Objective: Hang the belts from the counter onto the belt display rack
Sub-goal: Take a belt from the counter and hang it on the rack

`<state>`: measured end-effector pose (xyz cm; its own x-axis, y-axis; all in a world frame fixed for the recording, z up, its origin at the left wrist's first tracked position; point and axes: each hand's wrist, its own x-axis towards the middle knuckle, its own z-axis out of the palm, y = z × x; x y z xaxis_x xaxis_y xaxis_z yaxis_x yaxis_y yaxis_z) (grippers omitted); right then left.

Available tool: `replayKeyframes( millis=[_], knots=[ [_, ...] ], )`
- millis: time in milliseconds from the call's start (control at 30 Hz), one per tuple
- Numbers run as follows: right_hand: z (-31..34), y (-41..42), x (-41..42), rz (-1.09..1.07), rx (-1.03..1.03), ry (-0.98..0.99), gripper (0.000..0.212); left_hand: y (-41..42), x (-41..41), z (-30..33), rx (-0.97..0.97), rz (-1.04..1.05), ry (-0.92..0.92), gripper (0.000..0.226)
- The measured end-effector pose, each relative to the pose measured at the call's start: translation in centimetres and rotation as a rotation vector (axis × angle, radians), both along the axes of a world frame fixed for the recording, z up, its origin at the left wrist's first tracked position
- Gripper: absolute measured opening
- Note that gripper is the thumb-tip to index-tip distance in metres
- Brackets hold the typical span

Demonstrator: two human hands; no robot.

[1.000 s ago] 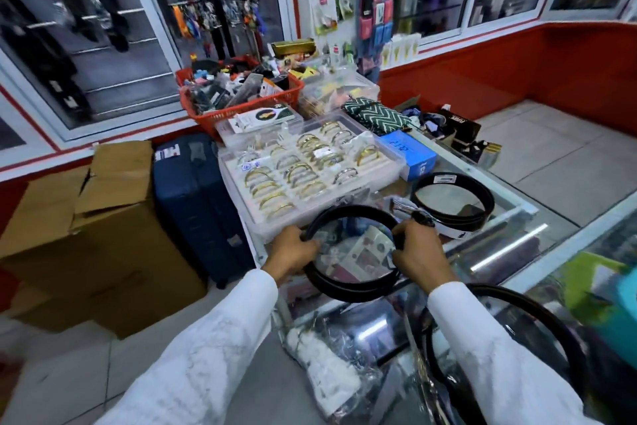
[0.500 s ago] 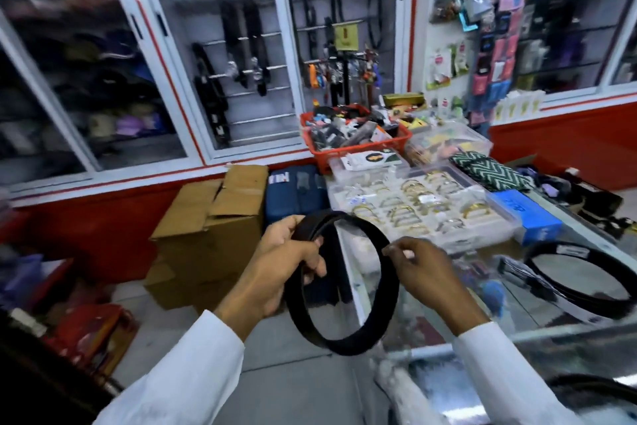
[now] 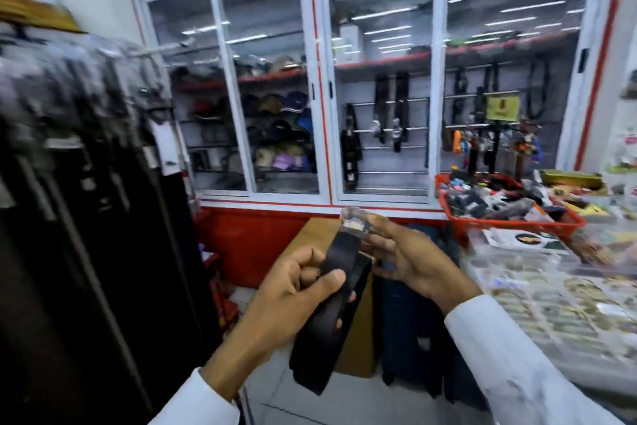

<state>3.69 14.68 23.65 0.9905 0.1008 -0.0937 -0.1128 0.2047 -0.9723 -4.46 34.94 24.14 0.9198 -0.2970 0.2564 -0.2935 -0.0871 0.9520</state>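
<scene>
A black belt (image 3: 339, 261), flattened into a folded loop, hangs in front of me with a clear plastic hanger clip (image 3: 352, 220) at its top end. My left hand (image 3: 293, 293) grips the strap in the middle, thumb across it. My right hand (image 3: 410, 257) touches the top end by the clip, with its fingers spread. The belt display rack (image 3: 86, 156) fills the left side, blurred, crowded with several dark belts hanging from its bars. The counter (image 3: 551, 287) lies to the right.
A red basket (image 3: 510, 223) of small goods and trays of bangles (image 3: 558, 304) sit on the counter. A cardboard box (image 3: 310, 235) and a blue suitcase (image 3: 406, 321) stand on the floor ahead. Glass cabinets (image 3: 379, 97) with caps and belts line the back wall.
I have turned left from the counter toward the rack. The belt went from a round open loop to a flattened one held upright, clip end up.
</scene>
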Motion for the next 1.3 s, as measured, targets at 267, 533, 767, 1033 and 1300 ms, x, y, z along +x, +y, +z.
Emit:
replayKeyframes(
  millis=[267,533,767,1033,1300],
  knots=[
    [6.4,7.8,-0.2,0.104,0.228,-0.25,0.032,6.5,-1.2,1.1,0.357,0.206,0.04,0.021],
    [9.9,12.6,-2.2,0.157,0.146,-0.565,0.025,9.1,-1.1,8.6,0.08,0.699,-0.435,0.026],
    [12.4,15.1,-1.5,0.193,0.081,-0.685,0.027,9.9,1.4,13.9,-0.127,0.652,-0.598,0.005],
    [15.8,16.4,0.9,0.108,0.182,-0.802,0.022,9.6,4.1,17.8,-0.013,0.717,-0.726,0.011],
    [20.5,18.0,3.7,0.21,0.454,-0.57,0.028,8.6,7.9,22.9,-0.066,0.784,-0.64,0.013]
  ],
)
